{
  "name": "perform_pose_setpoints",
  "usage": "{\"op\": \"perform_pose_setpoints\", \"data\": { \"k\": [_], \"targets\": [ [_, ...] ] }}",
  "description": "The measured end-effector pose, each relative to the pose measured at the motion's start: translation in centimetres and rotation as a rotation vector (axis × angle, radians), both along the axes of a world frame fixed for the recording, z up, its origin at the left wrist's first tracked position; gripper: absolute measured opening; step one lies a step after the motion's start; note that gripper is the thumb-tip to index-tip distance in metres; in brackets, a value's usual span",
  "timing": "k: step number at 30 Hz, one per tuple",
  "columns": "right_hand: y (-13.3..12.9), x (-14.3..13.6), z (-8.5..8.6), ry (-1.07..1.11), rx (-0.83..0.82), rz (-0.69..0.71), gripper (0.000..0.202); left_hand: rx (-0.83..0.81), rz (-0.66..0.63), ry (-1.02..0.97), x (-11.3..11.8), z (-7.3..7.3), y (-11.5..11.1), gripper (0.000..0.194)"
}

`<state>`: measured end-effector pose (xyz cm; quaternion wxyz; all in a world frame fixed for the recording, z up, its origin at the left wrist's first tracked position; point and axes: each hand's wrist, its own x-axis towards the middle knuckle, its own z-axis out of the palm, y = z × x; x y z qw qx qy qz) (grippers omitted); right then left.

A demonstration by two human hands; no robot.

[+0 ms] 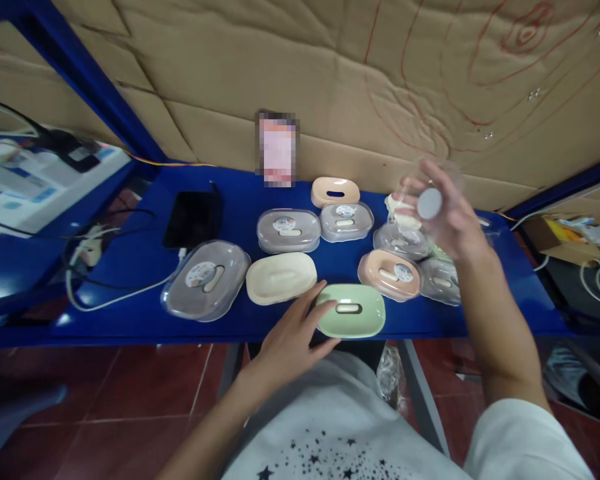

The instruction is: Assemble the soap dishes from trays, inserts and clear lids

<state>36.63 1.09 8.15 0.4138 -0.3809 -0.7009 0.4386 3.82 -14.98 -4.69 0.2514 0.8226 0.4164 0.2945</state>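
My left hand (300, 328) spans the left end of a light green oval soap dish (375, 312) at the table's front edge, with fingers on its rim and the thumb at its near side. A pale bar shows in the dish's slot. Raised over the right side of the table, my right hand (453, 213) is blurred, its fingers curled around a clear lid (453, 175) with a round whitish sticker (430, 203). A cream tray (281, 277) lies left of the green dish. To its right sits a peach soap dish (387, 275) with a label.
Several lidded dishes stand about, including a grey one (206, 280) at left and another (289, 231) farther back. A peach piece (335, 192) lies near the cardboard wall (220, 80). A black phone (191, 219) with a white cable is at the left.
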Motion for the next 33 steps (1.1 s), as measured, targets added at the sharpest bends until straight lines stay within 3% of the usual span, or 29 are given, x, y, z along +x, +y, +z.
{"op": "perform_pose_setpoints", "data": {
  "k": [2,4,6,9,12,15,22,28,33],
  "targets": [
    [-5.2,-0.9,-1.4,0.249,-0.14,0.014,0.107,-0.056,0.006,-0.046,0.0,0.0,0.2,0.069],
    [-9.9,-2.0,-3.5,0.324,-0.175,0.016,0.1,-0.081,0.003,-0.077,0.0,0.0,0.3,0.076],
    [-13.3,-2.9,-5.5,0.234,-0.058,-0.045,0.096,-0.088,-0.007,-0.087,0.0,-0.1,0.3,0.078],
    [-16.2,-3.8,-6.9,-0.123,0.172,-0.131,0.098,-0.081,-0.029,-0.099,0.0,0.0,0.3,0.08],
    [-17.0,-4.1,-6.6,-0.428,0.297,-0.095,0.092,-0.069,-0.039,-0.1,0.0,0.2,0.3,0.082],
    [-17.1,-3.9,-6.1,-0.524,0.347,-0.092,0.09,-0.062,-0.057,-0.052,0.0,0.4,0.4,0.08],
    [-17.8,-2.2,-8.0,-0.54,0.236,-0.097,0.086,-0.041,-0.133,0.056,0.0,0.9,1.0,0.066],
    [-17.8,-1.3,-9.9,-0.403,0.167,-0.045,0.082,-0.104,-0.18,0.106,0.6,1.8,2.0,0.087],
    [-17.7,-1.6,-10.3,-0.433,0.182,-0.038,0.085,-0.102,-0.201,0.122,1.3,2.2,2.7,0.084]
  ]
}}
